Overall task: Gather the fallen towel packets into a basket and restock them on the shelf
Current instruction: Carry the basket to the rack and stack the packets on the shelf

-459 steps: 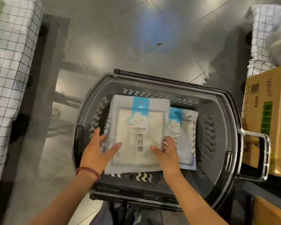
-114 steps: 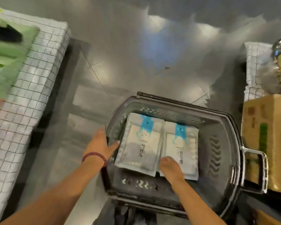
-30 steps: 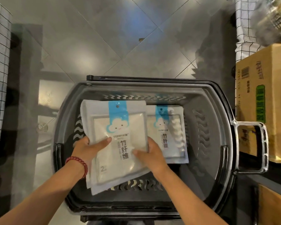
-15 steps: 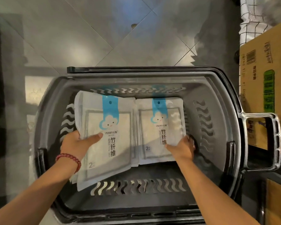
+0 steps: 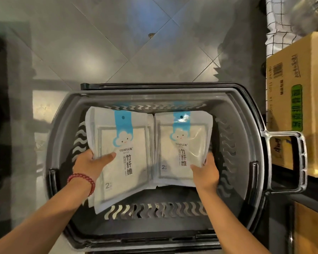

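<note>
Basket (image 5: 154, 93), seemingly beneath; left grip (image 5: 89, 164) clasps left packets (image 5: 123, 129); right grip (image 5: 206, 174) clasps right packets (image 5: 184, 132).

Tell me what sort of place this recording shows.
Probably a shop aisle or stockroom: a dark plastic shopping basket with identical branded towel packets inside, a printed cardboard carton beside it, and a tiled floor.

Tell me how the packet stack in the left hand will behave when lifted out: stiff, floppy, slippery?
Likely floppy: the left packet stack, gripped at one edge by the left hand, is thin film pouches whose far edges curve. Probably slippery: the film looks glossy and the layers are fanned at the bottom. Seems light: one hand's edge grip holds it.
</note>
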### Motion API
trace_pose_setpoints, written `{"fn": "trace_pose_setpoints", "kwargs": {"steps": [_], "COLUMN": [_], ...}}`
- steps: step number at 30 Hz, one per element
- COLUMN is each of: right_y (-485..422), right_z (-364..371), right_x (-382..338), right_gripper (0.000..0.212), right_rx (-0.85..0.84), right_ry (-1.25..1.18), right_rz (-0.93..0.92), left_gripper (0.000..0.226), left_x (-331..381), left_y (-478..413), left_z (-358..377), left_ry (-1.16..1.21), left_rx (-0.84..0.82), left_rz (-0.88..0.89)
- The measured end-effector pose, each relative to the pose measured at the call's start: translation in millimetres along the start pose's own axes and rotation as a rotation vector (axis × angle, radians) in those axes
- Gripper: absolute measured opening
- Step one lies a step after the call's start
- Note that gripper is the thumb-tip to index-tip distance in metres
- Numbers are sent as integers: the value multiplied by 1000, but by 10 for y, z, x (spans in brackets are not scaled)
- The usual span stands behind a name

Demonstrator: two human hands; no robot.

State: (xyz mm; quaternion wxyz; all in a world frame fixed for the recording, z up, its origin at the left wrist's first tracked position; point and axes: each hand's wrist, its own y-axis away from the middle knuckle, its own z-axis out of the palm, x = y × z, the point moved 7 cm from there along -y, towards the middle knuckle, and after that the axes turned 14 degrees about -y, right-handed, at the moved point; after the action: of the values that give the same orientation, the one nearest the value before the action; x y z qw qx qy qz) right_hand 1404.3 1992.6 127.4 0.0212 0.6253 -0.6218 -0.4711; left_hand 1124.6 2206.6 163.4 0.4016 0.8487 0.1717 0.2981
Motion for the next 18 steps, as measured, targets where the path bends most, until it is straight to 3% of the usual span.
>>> {"fn": "trace_pose_setpoints", "kwargs": {"steps": [7,14,18], "right_y": [332,686,724], "right_z": [16,662,982], "right_x": [-192,-508,-534], "right_gripper": [49,43,37], "right_rx": [-427,-647,-704], "right_ry": [-494,-416,-342], "right_rz": [77,15,-1], "left_gripper": [17,48,48], "left_x": [88,127,94], "left_y": [153,307,237], "left_z": [19,177,103], "left_ry": [42,241,253], "left_rx": [-58,-287,-261], "left_rz": [1,-55,-47]}}
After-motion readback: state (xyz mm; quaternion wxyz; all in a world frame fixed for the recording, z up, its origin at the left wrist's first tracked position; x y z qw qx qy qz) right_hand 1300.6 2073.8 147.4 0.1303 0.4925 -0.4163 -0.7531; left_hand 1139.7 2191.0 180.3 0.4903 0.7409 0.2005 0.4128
